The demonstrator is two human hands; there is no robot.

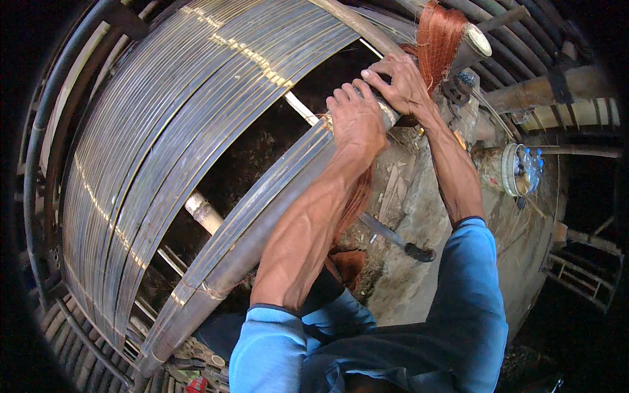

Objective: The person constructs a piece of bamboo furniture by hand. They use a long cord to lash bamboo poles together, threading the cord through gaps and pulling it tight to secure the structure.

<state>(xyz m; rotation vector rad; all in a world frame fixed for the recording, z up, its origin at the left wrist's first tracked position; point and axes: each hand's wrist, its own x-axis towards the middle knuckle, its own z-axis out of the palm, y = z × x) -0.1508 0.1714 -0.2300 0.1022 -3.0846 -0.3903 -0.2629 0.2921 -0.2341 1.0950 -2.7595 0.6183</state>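
Note:
A slatted bamboo mat [190, 124], its thin grey strips tied by rows of pale lashings, arches across the left. Alongside its near edge a thick grey bamboo pole [242, 245] runs diagonally from lower left to upper right, with a few narrow strips [262, 187] lying along it. My left hand [357, 121] is closed over the pole's upper end, fingers curled on top. Just beyond it my right hand [403, 85] grips the same end, its thumb pointing toward my left fingers. Both palms hide what lies beneath them.
Reddish-brown fibre [440, 42] drapes over a cut bamboo end at the upper right. A pale bucket [508, 169] holding bottles stands on the right. On the ground lies a long grey tool [386, 230] with a dark end. Bamboo rails [78, 334] border the lower left.

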